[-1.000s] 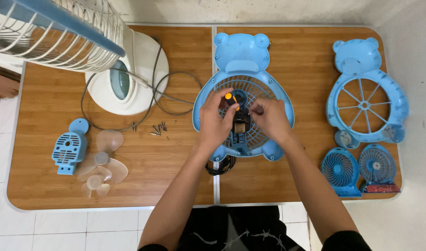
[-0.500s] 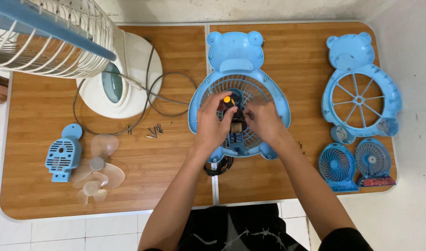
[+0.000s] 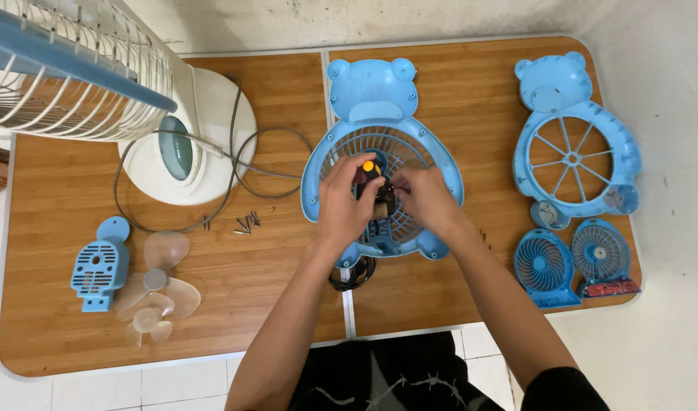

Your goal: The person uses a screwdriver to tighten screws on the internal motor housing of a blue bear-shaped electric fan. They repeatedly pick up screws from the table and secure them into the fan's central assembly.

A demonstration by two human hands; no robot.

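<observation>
Wooden tabletop (image 3: 235, 281), two bamboo-look panels butted at a centre seam, white tile floor around it. Your left hand (image 3: 345, 202) is closed around a screwdriver with an orange-capped dark handle (image 3: 369, 171), shaft running down and away from you into the middle of the blue bear-shaped fan shell (image 3: 379, 114). Your right hand (image 3: 425, 199) sits just right of it, fingers curled on something small and dark at the hub; whether it pinches or only steadies, you cannot tell. Fan shell lies flat at table centre, bear head far, feet near, long axis running away from you; both hands meet over its round grille, left hand carrying the tool. Glossy moulded plastic, ribbed grille. Loose screws (image 3: 244, 223) lie left of the shell, well apart. Far left: clear propeller blade (image 3: 155, 293) beside a small blue vented cover (image 3: 99, 266). Right: matching spoked bear front (image 3: 573, 148), two small blue fans (image 3: 545, 266) near it. White standing fan base (image 3: 212, 122) with grey cord far left.
</observation>
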